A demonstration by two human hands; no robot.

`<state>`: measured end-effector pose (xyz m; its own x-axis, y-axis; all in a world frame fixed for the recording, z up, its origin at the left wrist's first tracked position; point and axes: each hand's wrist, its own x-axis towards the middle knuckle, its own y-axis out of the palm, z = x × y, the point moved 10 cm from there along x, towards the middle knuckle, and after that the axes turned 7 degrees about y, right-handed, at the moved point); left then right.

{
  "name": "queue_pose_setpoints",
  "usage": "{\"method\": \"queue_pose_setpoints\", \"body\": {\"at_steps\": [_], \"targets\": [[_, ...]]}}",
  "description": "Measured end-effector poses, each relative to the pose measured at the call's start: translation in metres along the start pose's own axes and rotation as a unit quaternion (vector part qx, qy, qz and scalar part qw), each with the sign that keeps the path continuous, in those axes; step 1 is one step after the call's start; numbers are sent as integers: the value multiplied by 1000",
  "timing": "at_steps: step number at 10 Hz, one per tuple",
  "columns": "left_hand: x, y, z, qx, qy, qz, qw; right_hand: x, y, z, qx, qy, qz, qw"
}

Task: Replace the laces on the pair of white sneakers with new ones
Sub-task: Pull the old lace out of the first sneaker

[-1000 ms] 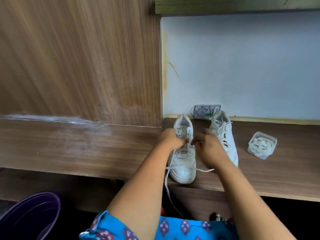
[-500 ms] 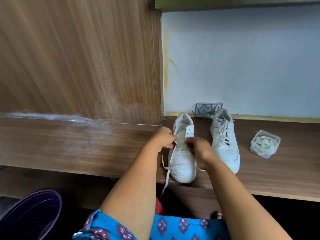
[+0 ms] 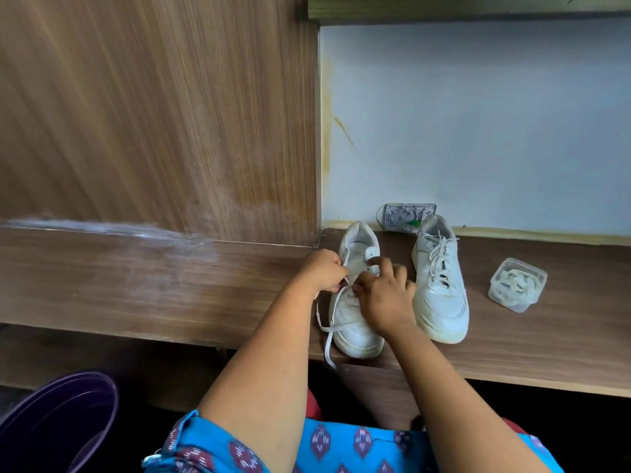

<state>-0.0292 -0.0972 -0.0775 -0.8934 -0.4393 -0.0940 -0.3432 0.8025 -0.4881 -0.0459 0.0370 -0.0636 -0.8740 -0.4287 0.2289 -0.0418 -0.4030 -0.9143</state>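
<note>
Two white sneakers stand side by side on a wooden shelf (image 3: 143,288), toes toward me. The left sneaker (image 3: 355,329) is partly unlaced; its white lace (image 3: 328,327) trails over the left side and hangs past the shelf edge. My left hand (image 3: 324,269) pinches the lace beside the eyelets. My right hand (image 3: 384,295) lies over the sneaker's middle, fingertips pinching the lace at the eyelets, index finger raised. The right sneaker (image 3: 440,285) stays fully laced and untouched.
A small clear plastic tub (image 3: 517,285) holding coiled white laces sits on the shelf right of the sneakers. A patterned packet (image 3: 406,216) leans on the pale wall behind them. A wood panel rises at left. A purple bucket (image 3: 54,421) stands below left.
The loose lace end has swung to the left side of the sneaker and hangs shorter over the edge. My right hand has slid left and onto the left sneaker's middle.
</note>
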Motion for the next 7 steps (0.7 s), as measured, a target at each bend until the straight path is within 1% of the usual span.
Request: {"method": "queue_pose_setpoints", "body": {"at_steps": [1,2,3,4,5,6,7], "targets": [[0,0,2,-7,-3,6,1000,4,-30,-40,517,173,-61,836],[1,1,3,-1,-3,13,1000,0,-27,-51,862,240,-13,446],[3,2,3,-4,-4,15,1000,8,-44,-42,608,142,15,781],[2,1,3,-15,-8,16,1000,3,-21,-4,109,-58,35,992],[0,2,2,-24,-9,23,999,7,-9,-2,72,-43,38,996],[-3,4,0,-30,-8,34,999,8,-34,-39,312,94,-64,943],[-7,4,1,-10,-20,44,999,2,-59,-91,620,232,-164,731]]}}
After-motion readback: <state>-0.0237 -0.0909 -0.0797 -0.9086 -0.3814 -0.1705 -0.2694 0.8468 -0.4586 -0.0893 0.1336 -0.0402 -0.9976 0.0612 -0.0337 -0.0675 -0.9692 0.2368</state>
